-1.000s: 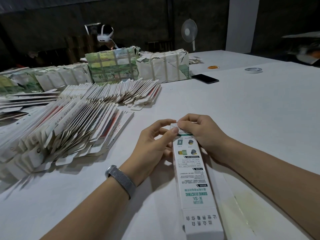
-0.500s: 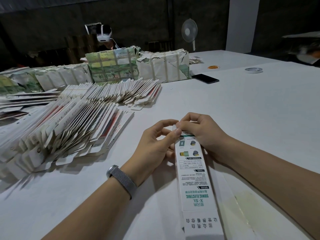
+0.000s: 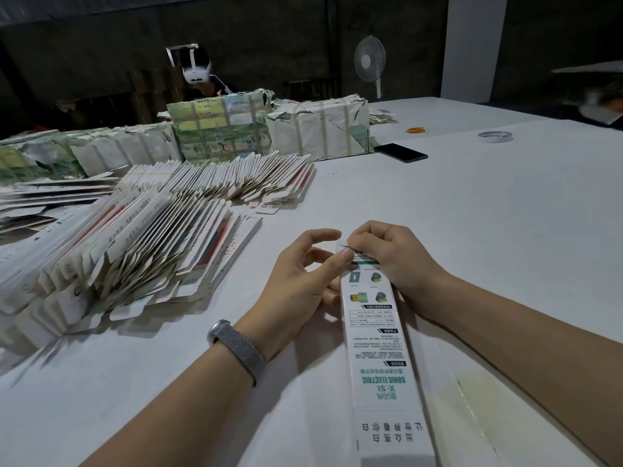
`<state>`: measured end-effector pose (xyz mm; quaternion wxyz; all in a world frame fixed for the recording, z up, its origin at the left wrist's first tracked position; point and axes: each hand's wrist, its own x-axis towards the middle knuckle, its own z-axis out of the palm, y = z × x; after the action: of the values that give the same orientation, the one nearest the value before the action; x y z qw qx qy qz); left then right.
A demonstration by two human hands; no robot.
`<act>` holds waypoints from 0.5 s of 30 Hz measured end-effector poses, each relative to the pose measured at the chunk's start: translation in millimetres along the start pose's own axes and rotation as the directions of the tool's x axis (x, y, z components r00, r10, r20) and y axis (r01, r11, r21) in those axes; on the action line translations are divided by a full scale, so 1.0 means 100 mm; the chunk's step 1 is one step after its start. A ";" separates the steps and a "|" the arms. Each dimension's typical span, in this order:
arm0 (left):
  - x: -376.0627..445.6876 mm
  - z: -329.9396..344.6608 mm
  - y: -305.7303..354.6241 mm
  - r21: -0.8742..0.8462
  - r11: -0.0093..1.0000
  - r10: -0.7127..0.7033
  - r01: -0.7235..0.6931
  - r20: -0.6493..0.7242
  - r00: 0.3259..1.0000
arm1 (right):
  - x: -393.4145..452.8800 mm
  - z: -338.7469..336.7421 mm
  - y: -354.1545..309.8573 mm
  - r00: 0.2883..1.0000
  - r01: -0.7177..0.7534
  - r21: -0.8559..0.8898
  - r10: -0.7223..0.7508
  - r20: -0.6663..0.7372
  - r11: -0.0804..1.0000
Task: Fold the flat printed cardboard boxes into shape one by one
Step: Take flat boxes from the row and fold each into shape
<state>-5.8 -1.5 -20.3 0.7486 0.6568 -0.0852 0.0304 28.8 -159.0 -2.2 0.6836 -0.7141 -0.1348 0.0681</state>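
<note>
Here, both hands, left hand (image 3: 303, 281) and right hand (image 3: 394, 261), pinch the far end of a long white green-lettered box (image 3: 381, 358).

My left hand (image 3: 303, 281) and right hand (image 3: 391, 261) pinch the far end of a long white printed cardboard box (image 3: 381, 348) lying on the white table (image 3: 472, 214); fanned flat white cardboard boxes (image 3: 135, 251) lie left.

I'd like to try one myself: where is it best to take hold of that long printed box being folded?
Probably at its far end, one hand from each side, as the left hand and right hand do now. The long box is narrow with its flap at that end, so fingers reach both walls and the flap.
</note>
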 end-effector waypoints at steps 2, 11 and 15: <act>-0.01 0.00 0.01 0.016 1.000 0.001 -0.001 0.000 1.000 | 0.01 0.00 0.00 1.000 -0.010 -0.020 0.010 -0.005 1.000; 0.00 -0.01 0.00 0.025 1.000 0.002 -0.003 0.030 1.000 | 0.03 -0.02 0.00 1.000 0.012 0.015 -0.012 -0.018 1.000; 0.00 -0.02 -0.01 0.023 1.000 -0.011 0.010 0.035 0.999 | 0.03 -0.02 0.01 1.000 0.019 0.017 -0.019 -0.008 1.000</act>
<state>-5.1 0.6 -21.1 0.7395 0.6663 -0.0944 0.0158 32.9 -160.3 -2.5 0.6909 -0.7070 -0.1382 0.0601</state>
